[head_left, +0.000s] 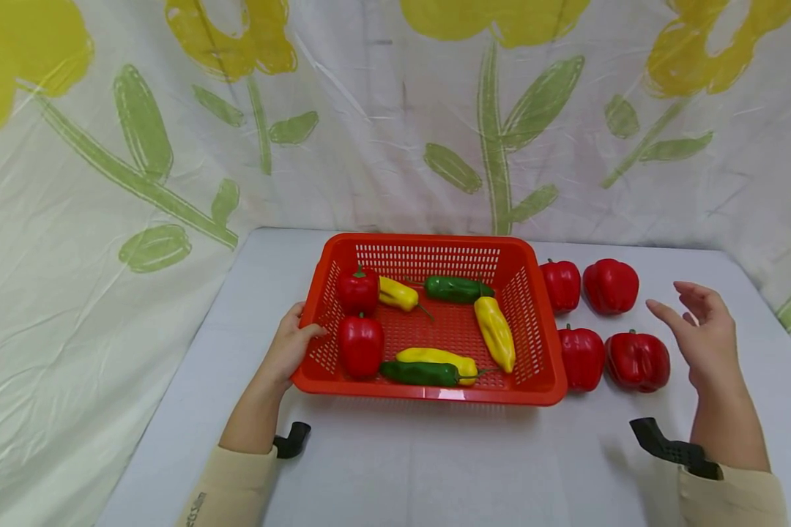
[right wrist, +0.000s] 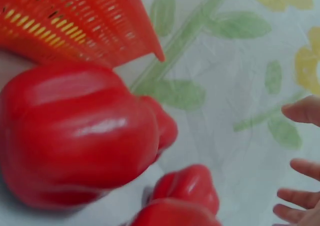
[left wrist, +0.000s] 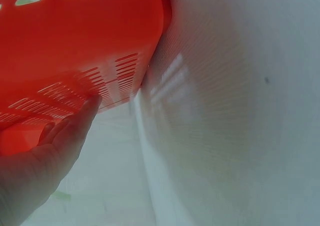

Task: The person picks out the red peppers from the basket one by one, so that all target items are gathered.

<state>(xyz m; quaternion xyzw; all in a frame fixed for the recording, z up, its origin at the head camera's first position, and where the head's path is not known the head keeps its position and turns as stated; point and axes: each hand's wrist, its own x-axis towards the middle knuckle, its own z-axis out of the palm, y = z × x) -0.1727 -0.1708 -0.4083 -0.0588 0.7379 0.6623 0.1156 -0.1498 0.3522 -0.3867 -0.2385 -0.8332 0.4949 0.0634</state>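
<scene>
A red plastic basket (head_left: 395, 392) sits on the table, its left rim held by my left hand (head_left: 287, 348). The thumb laps over the rim; the fingers lie along the outer wall, as the left wrist view also shows. Inside are two red bell peppers (head_left: 360, 345) at the left, two green chili peppers (head_left: 455, 289) and three yellow peppers (head_left: 494, 333). Several more red bell peppers (head_left: 638, 361) stand right of the basket. My right hand (head_left: 708, 333) is beside them, fingers apart and slightly bent, holding nothing and touching no pepper.
A white cloth covers the table (head_left: 409, 461). Behind it hangs a pale curtain (head_left: 369, 146) painted with yellow flowers and green leaves. Black straps with camera mounts (head_left: 672, 448) sit at both wrists. The nearest loose peppers are close against the basket's right side.
</scene>
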